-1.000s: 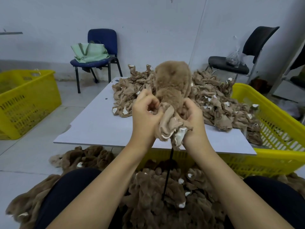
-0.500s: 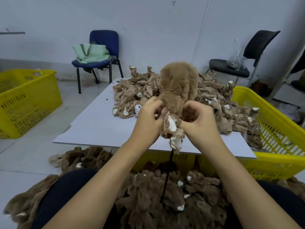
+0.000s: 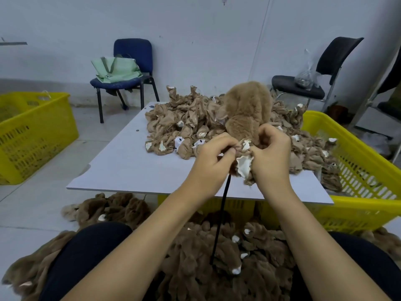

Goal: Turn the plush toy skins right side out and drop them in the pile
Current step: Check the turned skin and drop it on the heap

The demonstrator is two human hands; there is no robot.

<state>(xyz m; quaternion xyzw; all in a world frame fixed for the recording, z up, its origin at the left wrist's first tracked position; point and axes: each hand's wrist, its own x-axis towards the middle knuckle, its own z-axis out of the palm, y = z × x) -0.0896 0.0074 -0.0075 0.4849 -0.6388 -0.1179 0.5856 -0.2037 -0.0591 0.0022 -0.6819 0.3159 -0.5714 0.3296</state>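
Here, both hands' grip pinches plush skin (image 3: 244, 114) hem; inside-out heap (image 3: 184, 124) on table (image 3: 121, 166) behind.

both my forearms reach forward, my left hand (image 3: 211, 158) and right hand (image 3: 273, 153) raised close together, fingers curled and pinching.

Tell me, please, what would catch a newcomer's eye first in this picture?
Dead centre, the left hand and right hand pinch a furry brown plush skin standing on a thin black rod above the white table. Behind it, a heap of tan inside-out skins covers the table's far end, and a darker fluffy pile of turned skins lies on the floor between the person's knees. Bright yellow crates at far left and right frame it all.
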